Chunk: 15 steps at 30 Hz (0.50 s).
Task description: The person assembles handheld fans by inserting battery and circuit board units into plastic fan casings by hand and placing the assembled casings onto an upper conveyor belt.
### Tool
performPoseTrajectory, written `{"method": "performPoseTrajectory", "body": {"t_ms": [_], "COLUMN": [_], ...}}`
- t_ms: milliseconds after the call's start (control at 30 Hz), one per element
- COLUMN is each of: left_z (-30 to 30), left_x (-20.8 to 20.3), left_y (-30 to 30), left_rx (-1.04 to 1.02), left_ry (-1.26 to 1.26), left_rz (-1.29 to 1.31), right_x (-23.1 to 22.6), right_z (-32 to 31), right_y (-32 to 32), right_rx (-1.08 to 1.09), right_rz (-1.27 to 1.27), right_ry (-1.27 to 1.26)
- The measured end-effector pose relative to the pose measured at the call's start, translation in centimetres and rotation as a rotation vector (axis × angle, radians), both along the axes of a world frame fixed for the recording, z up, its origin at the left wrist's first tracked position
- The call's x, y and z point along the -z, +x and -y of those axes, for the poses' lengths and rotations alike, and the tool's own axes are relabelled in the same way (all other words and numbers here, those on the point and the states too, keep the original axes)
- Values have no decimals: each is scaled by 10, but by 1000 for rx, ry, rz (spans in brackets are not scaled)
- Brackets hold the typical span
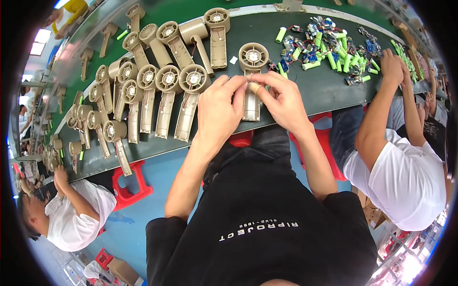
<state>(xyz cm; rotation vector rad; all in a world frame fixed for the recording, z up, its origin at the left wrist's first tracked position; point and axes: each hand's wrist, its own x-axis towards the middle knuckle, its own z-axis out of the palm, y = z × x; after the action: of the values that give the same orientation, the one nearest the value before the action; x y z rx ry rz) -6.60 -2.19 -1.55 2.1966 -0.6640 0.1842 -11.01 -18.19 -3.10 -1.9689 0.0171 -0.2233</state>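
Right in front of me, a beige handheld fan (253,56) lies with its round grille facing up and its opened handle toward me. Over that handle my left hand (221,106) and my right hand (282,99) meet, fingers pinched together. Whatever is between the fingertips is too small and too covered to make out. A tan wrap or finger cover (255,88) shows on a right-hand digit. The upper part of the handle is hidden behind my fingers; its lower end shows between my hands.
Many similar beige fans (192,78) lie in rows at left on the green work surface (305,97). A pile of green battery cells with wired circuit boards (329,47) spreads at right. Co-workers sit on both sides, one person's hands (392,69) near the pile. Red stools (131,186) stand below.
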Motion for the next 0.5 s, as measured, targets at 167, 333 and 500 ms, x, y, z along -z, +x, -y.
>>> {"method": "performPoseTrajectory", "body": {"t_ms": [167, 333, 500], "left_z": [-4, -7, -9], "left_x": [6, -9, 18], "left_y": [0, -5, -4], "left_rx": [1, -31, 32], "left_ry": [-19, -58, -208], "left_rz": [6, -277, -83], "right_x": [12, 16, 17], "right_z": [-7, -8, -8], "right_y": [8, 10, 13], "right_rx": [61, 78, 78], "right_rz": [305, 254, 206], "right_ry": [-136, 1, 107]}}
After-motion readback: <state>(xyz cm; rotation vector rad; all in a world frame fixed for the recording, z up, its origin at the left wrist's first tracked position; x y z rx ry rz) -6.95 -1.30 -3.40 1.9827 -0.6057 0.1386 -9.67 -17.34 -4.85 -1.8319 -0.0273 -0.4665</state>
